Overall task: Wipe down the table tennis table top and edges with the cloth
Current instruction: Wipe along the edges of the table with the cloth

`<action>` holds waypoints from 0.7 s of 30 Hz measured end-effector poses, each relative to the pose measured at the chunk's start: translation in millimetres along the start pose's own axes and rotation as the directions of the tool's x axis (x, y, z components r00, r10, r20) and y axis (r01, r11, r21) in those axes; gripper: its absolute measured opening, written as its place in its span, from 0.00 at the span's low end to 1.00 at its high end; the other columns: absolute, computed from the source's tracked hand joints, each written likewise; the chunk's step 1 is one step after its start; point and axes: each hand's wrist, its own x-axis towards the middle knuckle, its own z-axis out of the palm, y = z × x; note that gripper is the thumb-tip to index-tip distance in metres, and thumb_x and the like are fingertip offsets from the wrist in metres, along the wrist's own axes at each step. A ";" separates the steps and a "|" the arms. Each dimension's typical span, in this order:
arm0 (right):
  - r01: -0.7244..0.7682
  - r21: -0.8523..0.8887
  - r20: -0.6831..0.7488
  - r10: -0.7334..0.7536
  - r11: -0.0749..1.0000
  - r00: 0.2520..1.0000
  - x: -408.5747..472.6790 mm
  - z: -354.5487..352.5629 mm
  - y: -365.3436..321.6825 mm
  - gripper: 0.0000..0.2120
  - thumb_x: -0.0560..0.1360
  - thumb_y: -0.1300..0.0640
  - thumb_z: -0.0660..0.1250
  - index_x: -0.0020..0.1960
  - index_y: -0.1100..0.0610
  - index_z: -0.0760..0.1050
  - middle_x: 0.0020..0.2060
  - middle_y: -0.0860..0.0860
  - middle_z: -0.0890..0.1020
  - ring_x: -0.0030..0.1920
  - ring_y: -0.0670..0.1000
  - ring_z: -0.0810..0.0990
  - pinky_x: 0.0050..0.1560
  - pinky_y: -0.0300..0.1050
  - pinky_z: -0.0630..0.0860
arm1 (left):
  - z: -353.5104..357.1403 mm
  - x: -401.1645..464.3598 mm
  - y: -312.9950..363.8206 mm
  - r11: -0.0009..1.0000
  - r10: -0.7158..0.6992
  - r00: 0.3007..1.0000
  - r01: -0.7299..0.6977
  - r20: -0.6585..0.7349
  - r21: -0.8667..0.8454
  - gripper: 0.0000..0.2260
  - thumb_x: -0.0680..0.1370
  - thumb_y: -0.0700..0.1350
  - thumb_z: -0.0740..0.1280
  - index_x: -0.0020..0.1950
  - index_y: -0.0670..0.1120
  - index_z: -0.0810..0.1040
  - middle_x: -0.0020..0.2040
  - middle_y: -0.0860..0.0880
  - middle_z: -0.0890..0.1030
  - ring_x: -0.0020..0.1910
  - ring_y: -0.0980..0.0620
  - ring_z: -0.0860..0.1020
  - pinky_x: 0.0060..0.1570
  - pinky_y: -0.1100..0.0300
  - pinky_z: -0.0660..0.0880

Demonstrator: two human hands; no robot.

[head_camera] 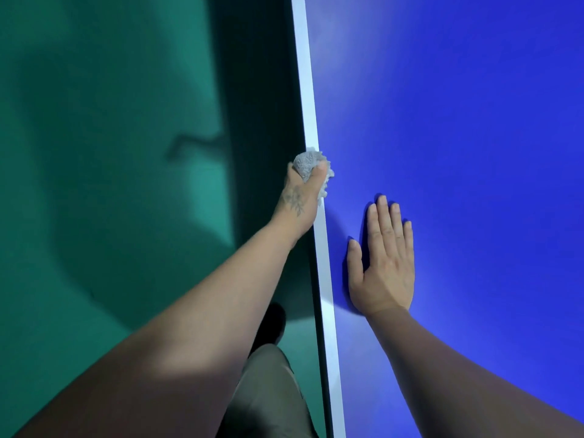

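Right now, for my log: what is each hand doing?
Left hand: closed, gripping the grey cloth at the table's white edge.
Right hand: open, flat on the blue top.

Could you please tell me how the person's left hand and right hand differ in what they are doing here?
The left hand grips a bunched grey cloth; the right hand holds nothing. The left hand's fingers curl at the table's white edge; the right hand lies flat, fingers straight, on the blue top. Both are bare and meet the same table.
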 end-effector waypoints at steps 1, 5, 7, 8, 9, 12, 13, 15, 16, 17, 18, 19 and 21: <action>0.000 0.002 0.004 0.000 1.000 1.000 0.3 -0.1 0.0 0.30 0.86 0.50 0.57 0.86 0.59 0.59 0.86 0.52 0.58 0.87 0.55 0.53 0.85 0.63 0.53 | -0.6 -2.4 -1.2 1.000 -0.001 1.000 0.001 -0.007 0.018 0.22 0.83 0.61 0.62 0.68 0.46 0.74 0.47 0.60 0.80 0.37 0.63 0.75 0.46 0.66 0.73; -0.007 0.003 0.018 0.007 1.000 1.000 0.4 -1.3 0.3 0.30 0.86 0.50 0.56 0.86 0.59 0.59 0.86 0.52 0.58 0.87 0.55 0.53 0.85 0.62 0.53 | 2.1 -42.3 -30.1 0.999 0.024 0.999 -0.025 0.031 0.039 0.20 0.85 0.58 0.62 0.66 0.44 0.73 0.44 0.62 0.79 0.37 0.63 0.74 0.43 0.70 0.73; -0.004 0.001 0.019 0.004 1.000 1.000 0.2 -1.6 0.6 0.30 0.86 0.50 0.57 0.86 0.59 0.59 0.86 0.52 0.58 0.87 0.55 0.53 0.85 0.62 0.53 | 2.2 -64.8 -52.0 0.999 -0.039 0.996 0.037 0.084 0.025 0.17 0.84 0.59 0.62 0.65 0.49 0.72 0.49 0.59 0.81 0.42 0.63 0.77 0.47 0.68 0.74; -0.003 0.002 0.019 0.003 1.000 1.000 0.2 -1.6 0.5 0.30 0.86 0.50 0.57 0.86 0.60 0.59 0.86 0.52 0.58 0.87 0.55 0.53 0.85 0.62 0.53 | 2.4 -73.9 -59.5 0.997 -0.078 0.992 0.077 0.098 0.015 0.16 0.83 0.61 0.63 0.64 0.52 0.73 0.50 0.60 0.82 0.45 0.63 0.78 0.49 0.67 0.74; -0.003 0.004 0.022 0.003 1.000 1.000 0.6 -1.6 0.4 0.30 0.86 0.51 0.57 0.86 0.60 0.59 0.86 0.52 0.58 0.87 0.55 0.53 0.85 0.62 0.53 | 2.5 -80.6 -62.4 0.993 -0.114 0.988 0.114 0.104 0.002 0.17 0.82 0.63 0.64 0.63 0.53 0.73 0.50 0.62 0.83 0.48 0.63 0.80 0.52 0.66 0.74; -0.004 0.009 0.028 0.004 1.000 1.000 1.3 -2.3 0.1 0.30 0.86 0.51 0.58 0.85 0.60 0.59 0.86 0.53 0.59 0.87 0.56 0.53 0.85 0.63 0.54 | 2.5 -87.9 -55.1 0.991 -0.135 0.986 0.134 0.101 0.013 0.16 0.84 0.61 0.64 0.63 0.52 0.73 0.52 0.59 0.83 0.50 0.66 0.81 0.52 0.72 0.72; -0.005 0.013 0.028 0.004 1.000 1.000 1.6 -2.3 -0.5 0.30 0.86 0.51 0.58 0.85 0.60 0.59 0.86 0.53 0.59 0.87 0.56 0.54 0.85 0.63 0.54 | 1.7 -86.9 -46.5 0.990 -0.135 0.985 0.131 0.107 0.042 0.13 0.87 0.57 0.63 0.64 0.49 0.73 0.53 0.57 0.83 0.49 0.67 0.80 0.49 0.75 0.71; -0.009 0.017 0.039 0.008 1.000 0.999 2.1 -2.3 -1.1 0.30 0.85 0.51 0.58 0.85 0.60 0.60 0.86 0.53 0.59 0.86 0.56 0.54 0.85 0.63 0.54 | -0.1 -78.2 -32.1 0.989 -0.111 0.985 0.098 0.132 0.107 0.12 0.88 0.52 0.59 0.66 0.46 0.73 0.53 0.55 0.81 0.46 0.71 0.78 0.45 0.80 0.69; -0.011 0.015 0.047 0.011 1.000 0.999 1.8 -2.6 -1.5 0.31 0.85 0.51 0.58 0.85 0.60 0.60 0.86 0.53 0.59 0.86 0.56 0.54 0.85 0.63 0.54 | -1.4 -69.6 -26.1 0.990 -0.095 0.985 0.078 0.146 0.113 0.12 0.88 0.51 0.59 0.66 0.46 0.72 0.53 0.55 0.81 0.43 0.72 0.77 0.45 0.79 0.69; -0.014 0.012 0.054 0.013 1.000 0.998 1.6 -3.0 -2.1 0.31 0.85 0.51 0.58 0.85 0.61 0.60 0.86 0.53 0.59 0.86 0.56 0.54 0.85 0.63 0.54 | -3.2 -59.1 -15.5 0.993 -0.076 0.985 0.062 0.153 0.096 0.12 0.89 0.51 0.58 0.66 0.45 0.72 0.52 0.53 0.80 0.40 0.70 0.77 0.45 0.76 0.71; -0.015 0.009 0.061 0.014 1.000 0.998 2.1 -3.4 -2.5 0.31 0.85 0.51 0.57 0.85 0.61 0.60 0.86 0.53 0.59 0.86 0.56 0.54 0.85 0.64 0.54 | -5.6 -44.6 -5.8 0.996 -0.062 0.986 0.051 0.152 0.077 0.12 0.89 0.51 0.58 0.65 0.44 0.71 0.50 0.52 0.79 0.36 0.68 0.76 0.44 0.74 0.72; -0.015 0.005 0.068 0.015 1.000 0.998 2.6 -4.0 -2.8 0.31 0.85 0.51 0.57 0.85 0.61 0.60 0.86 0.53 0.59 0.86 0.57 0.54 0.85 0.64 0.54 | -8.5 -30.0 10.4 0.997 -0.047 0.989 0.038 0.142 0.063 0.12 0.89 0.50 0.58 0.65 0.43 0.70 0.48 0.51 0.78 0.33 0.66 0.74 0.41 0.74 0.72; -0.015 -0.001 0.073 0.015 1.000 0.997 3.1 -5.2 -4.3 0.31 0.85 0.51 0.57 0.85 0.61 0.60 0.86 0.53 0.59 0.86 0.57 0.55 0.84 0.64 0.54 | -13.4 -0.5 38.4 0.998 -0.023 0.992 0.017 0.123 0.057 0.11 0.89 0.50 0.59 0.65 0.44 0.70 0.48 0.50 0.76 0.31 0.64 0.71 0.38 0.72 0.72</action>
